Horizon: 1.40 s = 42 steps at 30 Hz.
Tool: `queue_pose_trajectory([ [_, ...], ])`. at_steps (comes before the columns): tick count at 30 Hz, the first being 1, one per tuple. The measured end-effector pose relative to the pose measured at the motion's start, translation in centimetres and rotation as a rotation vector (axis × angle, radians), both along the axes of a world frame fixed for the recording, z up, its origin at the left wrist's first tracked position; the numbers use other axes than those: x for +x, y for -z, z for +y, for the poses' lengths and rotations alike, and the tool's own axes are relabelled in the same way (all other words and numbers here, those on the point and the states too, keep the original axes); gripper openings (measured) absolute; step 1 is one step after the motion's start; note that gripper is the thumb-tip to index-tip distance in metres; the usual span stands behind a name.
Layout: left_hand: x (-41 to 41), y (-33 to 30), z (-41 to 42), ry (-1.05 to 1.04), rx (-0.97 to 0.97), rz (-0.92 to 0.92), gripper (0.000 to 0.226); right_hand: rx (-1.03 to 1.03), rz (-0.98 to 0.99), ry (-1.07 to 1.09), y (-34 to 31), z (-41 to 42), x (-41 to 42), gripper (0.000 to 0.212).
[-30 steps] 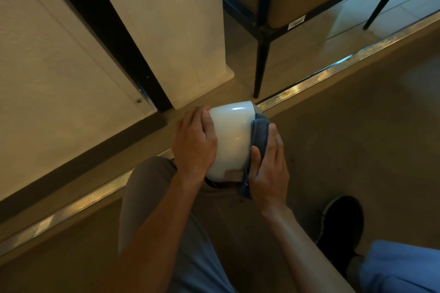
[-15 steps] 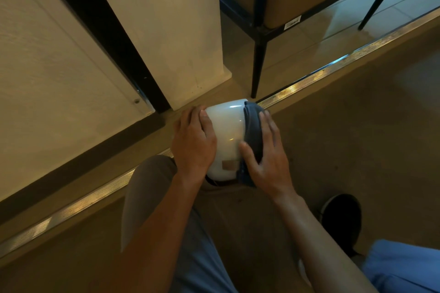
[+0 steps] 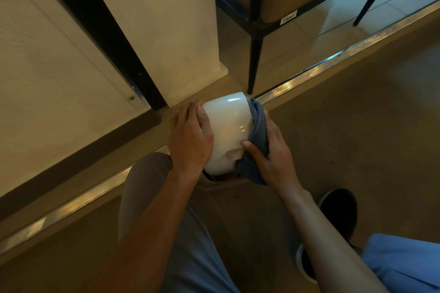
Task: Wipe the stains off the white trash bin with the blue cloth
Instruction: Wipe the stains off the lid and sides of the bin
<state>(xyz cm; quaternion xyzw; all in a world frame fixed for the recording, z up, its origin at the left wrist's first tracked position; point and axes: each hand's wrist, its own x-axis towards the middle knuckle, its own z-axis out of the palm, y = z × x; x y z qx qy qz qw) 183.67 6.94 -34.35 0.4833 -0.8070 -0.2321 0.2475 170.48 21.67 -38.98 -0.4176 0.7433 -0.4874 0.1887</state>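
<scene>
Steadying white trash bin (image 3: 228,126) on our knee, left hand (image 3: 190,140) lay flat; right hand (image 3: 273,157) pinched blue cloth (image 3: 258,131). Bin's far side, stains hidden.

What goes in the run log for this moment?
left hand: steadies bin | right hand: presses cloth on bin side | bin: tipped on knee

one white trash bin (image 3: 226,126), one blue cloth (image 3: 258,131), two hands, one shoe (image 3: 338,211)

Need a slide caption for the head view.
Left hand steadies glossy white trash bin on the knee; right hand presses blue cloth against it.
</scene>
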Motion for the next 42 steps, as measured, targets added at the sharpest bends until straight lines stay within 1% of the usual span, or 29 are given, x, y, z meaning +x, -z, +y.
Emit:
queue_pose_trajectory([
  [5, -0.1, -0.2, 0.0, -0.014, 0.02, -0.033, 0.04, -0.016, 0.065, 0.075, -2.0, -1.9, -0.1, 0.07],
  [10, -0.2, -0.4, 0.1, -0.011, 0.0, -0.02, 0.039, 0.093, 0.134, 0.102, -4.3, -5.1, -0.4, 0.061],
  [12, -0.2, -0.2, 0.1, -0.01, 0.002, -0.006, 0.039, 0.165, 0.186, 0.07, -5.4, -6.9, -1.1, 0.057],
  [15, -0.2, -0.2, 0.0, -0.011, 0.004, 0.018, 0.039, 0.336, 0.237, -0.063, -6.9, -10.1, -2.7, 0.052],
  [17, -0.2, -0.2, 0.1, -0.024, 0.014, 0.028, 0.039, 0.448, 0.213, -0.157, -7.5, -11.6, -3.9, 0.053],
  [19, -0.3, -0.4, 0.0, -0.022, 0.04, 0.024, 0.039, 0.488, 0.164, -0.189, -7.5, -12.2, -4.7, 0.053],
  [21, -0.2, -0.7, -0.5, -0.003, 0.066, -0.012, 0.038, 0.468, 0.145, -0.162, -7.1, -12.2, -4.7, 0.053],
  [24, -0.1, -1.4, -1.9, 0.084, 0.116, -0.096, 0.04, 0.432, 0.126, -0.118, -6.6, -12.1, -4.5, 0.053],
  [27, -0.3, -1.9, -2.7, 0.152, 0.181, -0.075, 0.034, 0.434, 0.065, -0.128, -6.9, -12.2, -4.9, 0.053],
  [30, -0.5, -2.1, -2.3, 0.108, 0.179, -0.044, 0.033, 0.418, 0.081, -0.142, -7.1, -12.0, -4.8, 0.05],
  [33, -0.6, -2.2, -2.0, 0.079, 0.179, -0.045, 0.038, 0.255, 0.142, -0.123, -6.3, -10.0, -3.6, 0.046],
  [35, -0.7, -2.3, -1.9, 0.082, 0.179, -0.045, 0.038, 0.128, 0.193, -0.063, -5.1, -7.6, -2.2, 0.051],
  [38, -0.7, -2.3, -1.8, 0.079, 0.18, -0.043, 0.037, 0.017, 0.315, 0.12, -2.5, -3.9, 0.6, 0.059],
  [40, -0.6, -2.4, -1.7, 0.076, 0.185, -0.036, 0.037, 0.006, 0.295, 0.226, -1.0, -2.3, 2.5, 0.064],
  [42, -0.6, -2.4, -1.8, 0.075, 0.188, -0.031, 0.037, 0.031, 0.212, 0.284, -0.1, -1.0, 4.0, 0.072],
])
